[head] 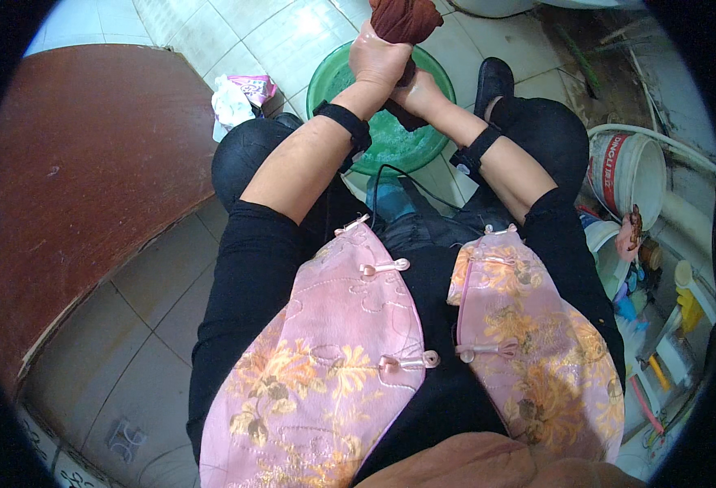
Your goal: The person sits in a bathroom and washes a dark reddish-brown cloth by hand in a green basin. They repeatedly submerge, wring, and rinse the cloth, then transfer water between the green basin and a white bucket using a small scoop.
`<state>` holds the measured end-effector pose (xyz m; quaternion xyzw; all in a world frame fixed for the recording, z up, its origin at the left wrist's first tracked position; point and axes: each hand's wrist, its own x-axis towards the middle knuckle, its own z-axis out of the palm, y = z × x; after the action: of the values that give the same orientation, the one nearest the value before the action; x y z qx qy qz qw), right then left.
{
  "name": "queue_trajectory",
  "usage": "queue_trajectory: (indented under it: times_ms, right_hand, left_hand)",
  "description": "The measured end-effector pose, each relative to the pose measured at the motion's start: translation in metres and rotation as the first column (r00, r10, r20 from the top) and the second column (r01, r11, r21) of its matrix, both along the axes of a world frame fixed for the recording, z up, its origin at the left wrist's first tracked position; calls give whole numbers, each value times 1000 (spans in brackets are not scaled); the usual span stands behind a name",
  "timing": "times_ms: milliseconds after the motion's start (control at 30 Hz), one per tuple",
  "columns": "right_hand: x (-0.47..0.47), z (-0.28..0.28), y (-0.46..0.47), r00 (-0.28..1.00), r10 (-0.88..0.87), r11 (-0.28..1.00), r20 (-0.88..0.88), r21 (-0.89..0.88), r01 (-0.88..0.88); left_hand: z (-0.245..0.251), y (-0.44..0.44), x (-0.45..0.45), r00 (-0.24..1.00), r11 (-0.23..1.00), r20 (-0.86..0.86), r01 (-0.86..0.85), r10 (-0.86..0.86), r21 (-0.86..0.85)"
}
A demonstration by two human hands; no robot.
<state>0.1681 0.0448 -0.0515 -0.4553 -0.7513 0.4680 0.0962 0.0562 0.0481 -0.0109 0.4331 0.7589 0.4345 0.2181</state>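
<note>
Both hands grip a wet, dark reddish-brown cloth (403, 21) above a round green plastic basin (315, 91) on the tiled floor. My left hand (381, 58), on the picture's left side, cannot be told from its view alone, but its arm comes from the left; it closes round the upper part of the cloth, whose bunched end sticks out above the fist. Lower and to the right, my right hand (420, 93) is shut round the cloth, and a darker end hangs below it over the basin. Greenish water with suds (394, 143) lies in the basin.
A brown wooden door or panel (89, 140) stands at left. A pink and white packet (242, 97) lies on the floor left of the basin. White buckets (632, 177) and a cluttered rack with brushes (656, 341) line the right side. My knees flank the basin.
</note>
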Motion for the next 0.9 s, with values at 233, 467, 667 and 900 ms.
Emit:
queue_trajectory:
  times_ms: [233, 467, 667, 900]
  right_hand:
    - [15, 1, 15, 992, -15, 998, -129, -55, 8]
    - [68, 38, 52, 960, -116, 991, -255, -100, 93]
    - [97, 70, 76, 882, -243, 873, -404, 304, 381]
    - [49, 74, 47, 809, 198, 911, -553, 409, 56]
  left_hand:
    - [9, 3, -5, 959, 979, 249, 92, -136, 180]
    - [23, 12, -30, 673, 871, 587, 187, -450, 454]
    - [54, -8, -47, 718, 838, 500, 218, -485, 500]
    - [74, -16, -55, 619, 729, 475, 245, -625, 639]
